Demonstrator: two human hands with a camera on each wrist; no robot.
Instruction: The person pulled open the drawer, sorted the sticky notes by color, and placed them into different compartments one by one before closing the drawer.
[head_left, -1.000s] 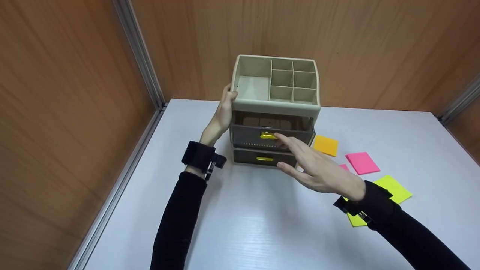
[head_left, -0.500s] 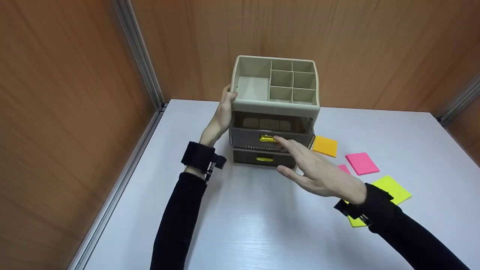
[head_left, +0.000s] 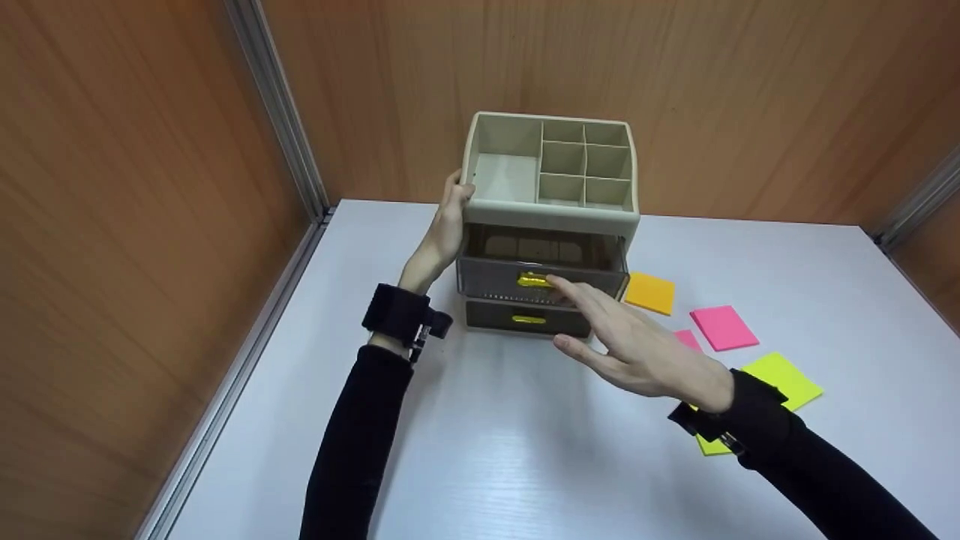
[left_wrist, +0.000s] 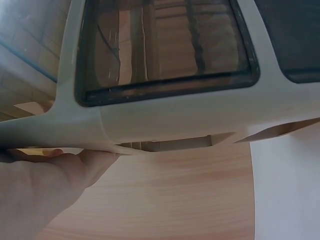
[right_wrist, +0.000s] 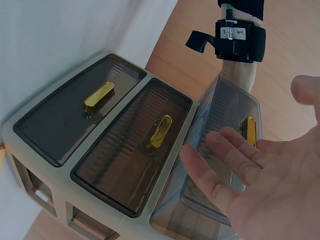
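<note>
Slightly further out than a second ago, the top drawer [head_left: 541,264] of the beige organizer [head_left: 551,196] has slid toward the person. Nearest, the right hand [head_left: 637,349] hovers over the bench [head_left: 525,450] with fingers straight and spread, grip released, one fingertip at the gold handle [head_left: 533,280], apparently drawing it out. Beyond, the left hand [head_left: 444,225] clasps the organizer's left side, fingers curled over its rim, likely steadying it. Sticky notes [head_left: 724,327] lie to the right; the lower drawer [head_left: 525,318] sits closed.
</note>
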